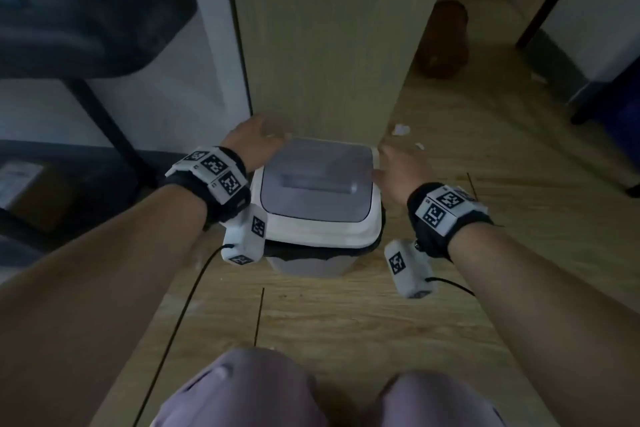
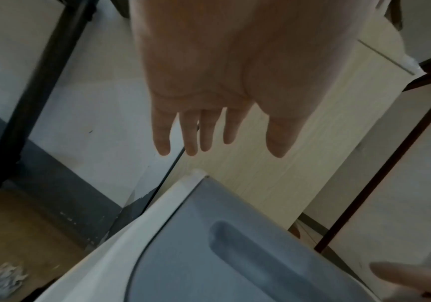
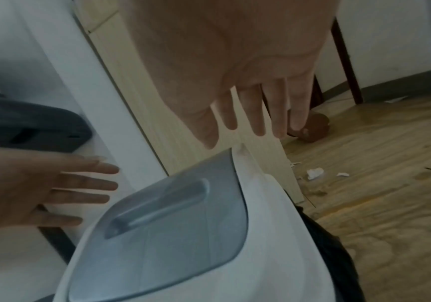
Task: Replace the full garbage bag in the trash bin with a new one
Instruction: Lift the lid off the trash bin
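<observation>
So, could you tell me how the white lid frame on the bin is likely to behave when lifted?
The lid frame looks like rigid, smooth plastic, so probably stiff and somewhat slippery. The black bag pinched beneath it may drag. Its grey flap might swing.

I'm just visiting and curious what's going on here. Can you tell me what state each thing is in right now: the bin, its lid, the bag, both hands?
Trash bin: upright on the floor, against a wooden panel.
Lid: closed, grey flap down in its white frame.
Garbage bag: still in the bin, black edge showing under the lid.
Left hand: open, fingers straight, at the lid's left side.
Right hand: open, fingers straight, at the lid's right side.
Paper scraps: lying on the floor.
</observation>
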